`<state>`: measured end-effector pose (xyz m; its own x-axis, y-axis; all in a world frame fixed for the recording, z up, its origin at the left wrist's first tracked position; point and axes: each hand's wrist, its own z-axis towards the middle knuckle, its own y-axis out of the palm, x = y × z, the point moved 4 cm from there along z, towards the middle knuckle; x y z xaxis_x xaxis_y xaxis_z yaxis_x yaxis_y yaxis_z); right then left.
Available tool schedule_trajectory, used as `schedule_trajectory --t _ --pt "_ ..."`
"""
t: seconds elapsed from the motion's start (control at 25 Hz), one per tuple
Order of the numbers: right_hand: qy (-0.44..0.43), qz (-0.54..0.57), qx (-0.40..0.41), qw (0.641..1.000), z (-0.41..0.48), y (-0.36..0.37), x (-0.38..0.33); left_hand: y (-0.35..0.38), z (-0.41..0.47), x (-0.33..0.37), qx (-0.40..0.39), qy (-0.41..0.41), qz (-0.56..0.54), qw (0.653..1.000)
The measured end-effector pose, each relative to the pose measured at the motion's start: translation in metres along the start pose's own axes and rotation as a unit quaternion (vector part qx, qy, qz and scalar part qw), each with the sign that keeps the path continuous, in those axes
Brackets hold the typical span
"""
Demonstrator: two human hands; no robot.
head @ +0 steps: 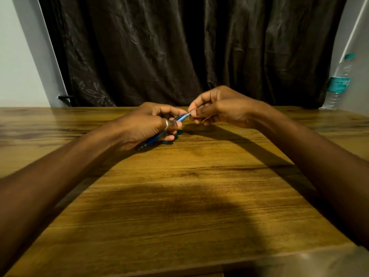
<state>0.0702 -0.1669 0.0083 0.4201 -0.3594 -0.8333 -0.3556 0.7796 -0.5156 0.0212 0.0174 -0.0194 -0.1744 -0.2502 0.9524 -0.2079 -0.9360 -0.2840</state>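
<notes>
Wooden table (179,196): left hand (143,124) grips blue pen (182,117) angled near-left to far-right; right hand (221,108) pinches its silver far end.

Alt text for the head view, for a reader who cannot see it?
The left hand grips the barrel of a blue pen while the right hand pinches its silvery end, above a wooden table. A water bottle stands at the far right, beside a dark curtain.

Dim, warm light; edges warped.
</notes>
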Motion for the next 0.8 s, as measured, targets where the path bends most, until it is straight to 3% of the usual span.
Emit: schedule_trajectory --t 0.56,0.8 --pt "-0.011 -0.05 -0.004 0.999 0.0031 0.0092 -0.0003 -0.0033 0.0017 0.0008 0.053 0.008 -0.006 0.999" --pt "0.009 0.058 -0.017 0.998 0.003 0.01 0.0013 -0.0024 0.0021 0.0047 0.077 0.02 -0.056 0.995"
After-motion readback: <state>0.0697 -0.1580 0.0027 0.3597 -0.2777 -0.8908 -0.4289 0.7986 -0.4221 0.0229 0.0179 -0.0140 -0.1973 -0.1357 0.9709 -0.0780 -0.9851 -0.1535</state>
